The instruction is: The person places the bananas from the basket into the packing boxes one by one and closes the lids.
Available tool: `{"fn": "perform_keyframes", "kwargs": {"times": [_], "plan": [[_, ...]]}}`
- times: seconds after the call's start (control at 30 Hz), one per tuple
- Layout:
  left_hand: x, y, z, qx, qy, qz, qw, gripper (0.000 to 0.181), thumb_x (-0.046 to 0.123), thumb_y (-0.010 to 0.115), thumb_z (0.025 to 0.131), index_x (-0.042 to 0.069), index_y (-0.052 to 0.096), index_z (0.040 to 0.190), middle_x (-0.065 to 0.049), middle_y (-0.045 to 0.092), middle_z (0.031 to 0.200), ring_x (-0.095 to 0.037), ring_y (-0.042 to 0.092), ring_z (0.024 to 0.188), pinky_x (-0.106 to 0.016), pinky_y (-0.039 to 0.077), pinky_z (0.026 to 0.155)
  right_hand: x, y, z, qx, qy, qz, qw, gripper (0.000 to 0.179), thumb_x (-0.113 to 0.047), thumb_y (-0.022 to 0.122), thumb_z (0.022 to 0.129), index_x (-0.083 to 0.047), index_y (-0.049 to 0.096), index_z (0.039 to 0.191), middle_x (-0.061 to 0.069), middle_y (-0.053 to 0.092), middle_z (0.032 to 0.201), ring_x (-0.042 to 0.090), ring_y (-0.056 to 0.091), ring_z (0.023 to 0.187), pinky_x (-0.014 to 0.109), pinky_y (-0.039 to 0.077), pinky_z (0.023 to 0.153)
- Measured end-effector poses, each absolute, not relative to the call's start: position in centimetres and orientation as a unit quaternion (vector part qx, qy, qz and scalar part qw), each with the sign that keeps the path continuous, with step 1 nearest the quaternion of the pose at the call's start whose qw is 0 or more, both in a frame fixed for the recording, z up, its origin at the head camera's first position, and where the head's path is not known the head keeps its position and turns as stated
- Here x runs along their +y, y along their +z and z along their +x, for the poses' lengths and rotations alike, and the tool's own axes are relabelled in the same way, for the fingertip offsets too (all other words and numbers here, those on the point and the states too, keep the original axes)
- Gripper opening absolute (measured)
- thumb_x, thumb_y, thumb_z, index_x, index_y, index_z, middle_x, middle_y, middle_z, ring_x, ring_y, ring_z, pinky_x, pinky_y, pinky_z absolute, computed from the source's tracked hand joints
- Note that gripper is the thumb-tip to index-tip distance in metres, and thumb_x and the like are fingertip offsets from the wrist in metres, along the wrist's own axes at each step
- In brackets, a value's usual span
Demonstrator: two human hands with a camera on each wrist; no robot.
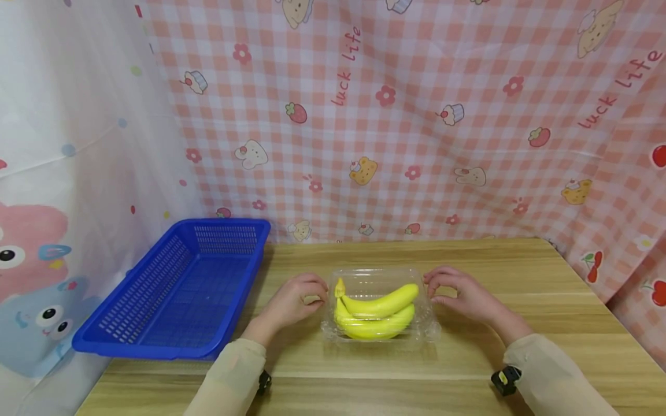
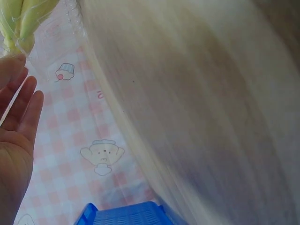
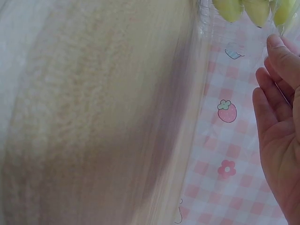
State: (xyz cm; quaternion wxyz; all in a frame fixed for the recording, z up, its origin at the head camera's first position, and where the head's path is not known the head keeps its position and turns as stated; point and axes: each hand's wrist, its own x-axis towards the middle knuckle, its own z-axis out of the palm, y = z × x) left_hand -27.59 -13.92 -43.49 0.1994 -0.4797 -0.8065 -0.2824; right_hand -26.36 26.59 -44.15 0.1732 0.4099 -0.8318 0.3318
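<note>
A clear plastic box (image 1: 377,277) stands on the table in the head view, with a bunch of yellow bananas (image 1: 380,306) inside. Banana stems (image 2: 21,33) show through the plastic in the left wrist view, and banana tips (image 3: 257,11) in the right wrist view. My left hand (image 1: 296,297) is at the box's left end, its fingers loosely bent and the fingertips right at the wall. At the opposite end, my right hand (image 1: 460,292) has its thumb and fingers bent in the same loose way, close against the plastic.
To the left stands a blue plastic basket (image 1: 200,300) with slotted walls, its near rim beside my left forearm. Behind the wooden table (image 1: 374,387) hangs a pink checked curtain (image 1: 333,138); a white patterned curtain (image 1: 104,144) hangs at the left.
</note>
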Motion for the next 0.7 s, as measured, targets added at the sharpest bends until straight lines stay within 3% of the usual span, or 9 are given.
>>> {"fn": "perform_keyframes", "kwargs": {"times": [0.3,0.53,0.7], "plan": [[-14.0,-43.1,-27.1,-0.823,-0.241,-0.477,0.194,0.019,-0.004,0.082,0.074,0.011,0.073,0.082,-0.004,0.069,0.101,-0.022,0.064,0.099,-0.032,0.053,0.091,26.7,-44.0,-26.2,-0.841,0.310,0.407,0.174,0.032,0.006,0.079,0.076,-0.021,0.066,0.087,0.009,0.067,0.111,0.029,0.062,0.105,0.016,0.043,0.096],[-14.1,-42.6,-26.3,-0.848,-0.216,-0.453,0.168,0.008,0.007,0.077,0.082,0.011,0.074,0.088,-0.005,0.069,0.104,-0.022,0.063,0.102,-0.035,0.051,0.095,26.6,-43.5,-25.3,-0.858,0.284,0.387,0.180,0.026,0.001,0.078,0.080,-0.021,0.067,0.090,0.010,0.067,0.113,0.029,0.063,0.105,0.045,0.051,0.090],[-14.1,-42.4,-25.3,-0.871,-0.227,-0.413,0.139,0.011,0.013,0.074,0.086,0.010,0.073,0.096,-0.005,0.068,0.107,-0.022,0.062,0.104,-0.039,0.049,0.096,26.5,-43.0,-24.2,-0.873,0.271,0.368,0.172,0.020,-0.006,0.075,0.086,-0.022,0.068,0.095,0.010,0.067,0.114,0.029,0.062,0.106,0.053,0.050,0.090]]}}
